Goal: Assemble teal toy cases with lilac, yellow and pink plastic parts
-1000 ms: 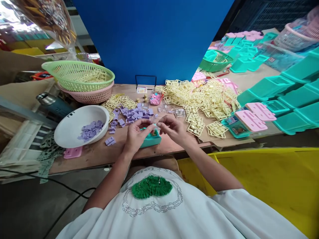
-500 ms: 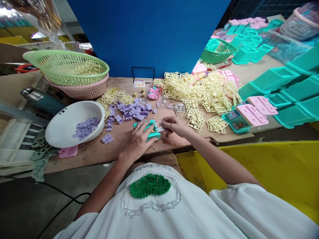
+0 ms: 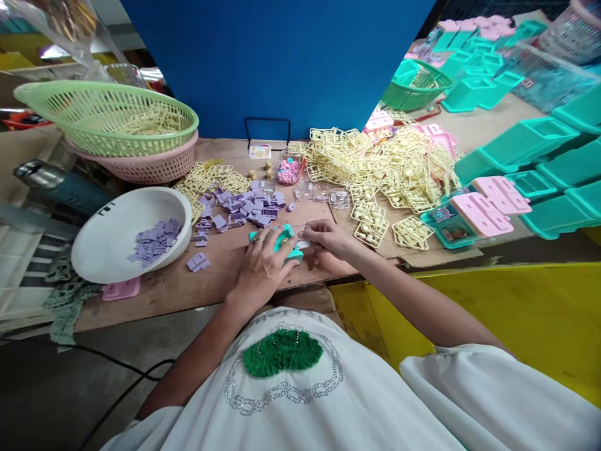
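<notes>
My left hand [image 3: 263, 263] lies over a small teal plastic box [image 3: 287, 241] on the wooden table [image 3: 188, 285], fingers wrapped around it. My right hand [image 3: 327, 238] is just to the right of the box, its fingers pinched on a small clear plastic piece [image 3: 303, 243] held against the box's side. A pile of purple plastic pieces [image 3: 244, 210] lies just beyond my hands.
A white bowl [image 3: 113, 250] with purple pieces stands at the left, behind it a green basket [image 3: 107, 119] stacked on a pink one. Cream plastic frames [image 3: 380, 169] are heaped at the right, with teal boxes [image 3: 516, 150] and pink lids [image 3: 488, 207] beyond. A yellow bin [image 3: 493, 313] stands below the table's edge.
Both hands have come down from a raised pinch to the table. The left hand now covers the teal box, and the right hand holds a clear piece at its side.
</notes>
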`<state>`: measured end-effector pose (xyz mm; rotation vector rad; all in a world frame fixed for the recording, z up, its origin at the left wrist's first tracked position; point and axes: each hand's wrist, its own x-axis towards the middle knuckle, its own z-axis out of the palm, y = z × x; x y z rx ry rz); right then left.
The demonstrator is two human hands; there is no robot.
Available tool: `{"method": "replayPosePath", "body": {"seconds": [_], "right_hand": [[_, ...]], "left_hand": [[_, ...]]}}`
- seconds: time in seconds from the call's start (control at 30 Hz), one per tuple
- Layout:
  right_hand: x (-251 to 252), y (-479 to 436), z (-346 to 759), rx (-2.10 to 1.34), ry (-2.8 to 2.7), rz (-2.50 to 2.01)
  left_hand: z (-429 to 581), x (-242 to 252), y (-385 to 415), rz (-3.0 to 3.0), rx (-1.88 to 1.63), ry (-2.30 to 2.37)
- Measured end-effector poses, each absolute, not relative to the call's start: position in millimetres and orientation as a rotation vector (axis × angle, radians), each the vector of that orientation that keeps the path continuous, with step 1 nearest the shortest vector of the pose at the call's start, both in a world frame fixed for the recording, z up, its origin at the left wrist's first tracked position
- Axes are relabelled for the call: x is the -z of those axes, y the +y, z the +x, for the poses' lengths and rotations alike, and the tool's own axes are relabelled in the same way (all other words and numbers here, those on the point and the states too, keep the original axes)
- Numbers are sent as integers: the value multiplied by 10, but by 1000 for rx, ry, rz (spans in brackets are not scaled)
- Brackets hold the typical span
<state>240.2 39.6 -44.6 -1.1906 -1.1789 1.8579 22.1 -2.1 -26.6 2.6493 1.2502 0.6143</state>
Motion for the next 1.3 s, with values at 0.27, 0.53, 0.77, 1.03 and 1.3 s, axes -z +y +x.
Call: {"method": "replayPosePath", "body": {"seconds": [0.27,0.53,0.77,1.03,1.3], "right_hand": [[466,379,2371,-1961,-1066,-1128],[446,418,2354,-1843,-1116,-1213],[529,351,2293,-1821,-1013,-1171],[632,277,2268,-1805,-883,-1144],[531,-130,2145,-940,-1273,-1091]], "left_hand": [[268,273,-35,2633,-617,1284],[280,286,-45,2568,-635,1279],[288,290,-63,2539,-666,1272],[227,366,-21,2500,-820,1198],[-31,730,36,2146,-1109,1372]]}}
